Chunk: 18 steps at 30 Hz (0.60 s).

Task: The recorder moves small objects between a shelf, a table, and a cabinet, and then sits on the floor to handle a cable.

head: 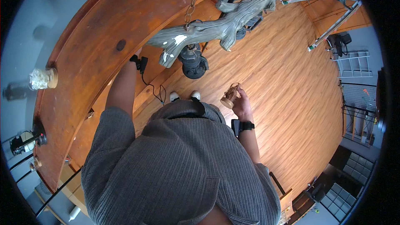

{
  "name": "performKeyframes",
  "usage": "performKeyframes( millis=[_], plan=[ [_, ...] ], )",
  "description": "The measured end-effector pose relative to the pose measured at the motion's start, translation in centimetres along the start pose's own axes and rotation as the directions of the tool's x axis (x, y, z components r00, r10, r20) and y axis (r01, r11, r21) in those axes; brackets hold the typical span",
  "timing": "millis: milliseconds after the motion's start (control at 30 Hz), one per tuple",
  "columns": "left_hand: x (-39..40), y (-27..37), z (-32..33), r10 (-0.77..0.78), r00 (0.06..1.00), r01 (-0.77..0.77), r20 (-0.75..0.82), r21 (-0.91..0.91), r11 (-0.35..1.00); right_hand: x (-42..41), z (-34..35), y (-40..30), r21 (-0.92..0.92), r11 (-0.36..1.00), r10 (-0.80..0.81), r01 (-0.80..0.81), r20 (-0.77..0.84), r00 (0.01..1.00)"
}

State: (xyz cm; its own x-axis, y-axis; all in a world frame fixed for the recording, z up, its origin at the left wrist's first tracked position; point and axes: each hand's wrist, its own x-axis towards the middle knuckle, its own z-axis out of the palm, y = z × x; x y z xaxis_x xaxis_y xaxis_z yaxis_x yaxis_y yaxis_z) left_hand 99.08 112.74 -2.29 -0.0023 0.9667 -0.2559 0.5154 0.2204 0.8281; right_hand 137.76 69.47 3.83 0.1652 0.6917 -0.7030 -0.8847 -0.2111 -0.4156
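Observation:
My right hand (pixel 242 104) is closed around a small glass jar (pixel 230 96) with brown contents and a pale wooden or cork lid. It holds the jar tilted, lid end downward in the picture, over the wood floor. My left forearm reaches up beneath the edge of a curved wooden shelf (pixel 103 47); only a sliver of my left hand (pixel 138 52) shows past the wrist strap, and the shelf hides its fingers. On the shelf's far side a glass jar of whitish pieces (pixel 43 78) stands near the wall.
A grey driftwood-like beam (pixel 206 31) hangs from a rusty chain (pixel 189 6), with a dark lantern (pixel 193 64) below it. Another lantern (pixel 28 142) stands at the shelf's left end. Lower wooden shelving lies under the left arm. A metal ladder (pixel 354 64) leans at the far right.

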Motion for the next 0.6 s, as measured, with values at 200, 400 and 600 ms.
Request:
performKeyframes(
  millis=[200, 400, 600],
  plan=[
    [0.3, -0.8, 0.3, 0.020, 0.999, -0.020, -0.050, -0.007, 1.000, -0.2, 1.6, 0.0, -0.045, 0.999, -0.005, 0.005, -0.005, 1.000],
    [0.7, -2.3, -0.1, 0.053, 0.994, -0.055, -0.100, -0.015, 0.998, -1.3, 2.4, 0.2, -0.093, 0.996, -0.022, 0.019, -0.030, 0.999],
    [1.9, -1.3, 2.0, 0.089, 0.988, -0.094, -0.128, -0.033, 0.995, -1.3, 1.8, 0.1, -0.049, 0.999, -0.019, 0.017, -0.033, 0.999]
  ],
)
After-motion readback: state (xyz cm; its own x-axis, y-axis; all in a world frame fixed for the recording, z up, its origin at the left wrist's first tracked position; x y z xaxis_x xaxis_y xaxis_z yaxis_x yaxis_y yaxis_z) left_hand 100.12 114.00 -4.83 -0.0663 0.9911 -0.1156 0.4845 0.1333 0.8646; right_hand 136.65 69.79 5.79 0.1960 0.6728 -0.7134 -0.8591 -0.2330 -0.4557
